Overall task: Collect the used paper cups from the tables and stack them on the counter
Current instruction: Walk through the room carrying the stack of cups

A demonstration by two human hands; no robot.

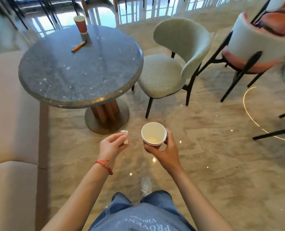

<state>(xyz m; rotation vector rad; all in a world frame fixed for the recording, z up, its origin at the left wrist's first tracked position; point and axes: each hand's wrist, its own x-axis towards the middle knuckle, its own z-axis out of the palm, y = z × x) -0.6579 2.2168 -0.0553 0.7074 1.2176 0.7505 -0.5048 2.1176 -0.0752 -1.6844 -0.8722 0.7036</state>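
My right hand (165,151) is wrapped around a small stack of nested paper cups (153,134), white inside with red-brown walls, held upright over the floor. My left hand (112,145) pinches a crumpled white scrap of tissue (125,136) just left of the stack. A single red paper cup (81,25) stands upright at the far edge of the round grey stone table (71,75), well ahead of both hands.
An orange pen (79,46) lies on the table near the red cup. A pale green chair (175,64) stands right of the table, pink-and-white chairs (253,44) further right. A beige bench (10,114) runs along the left. Glossy marble floor lies ahead.
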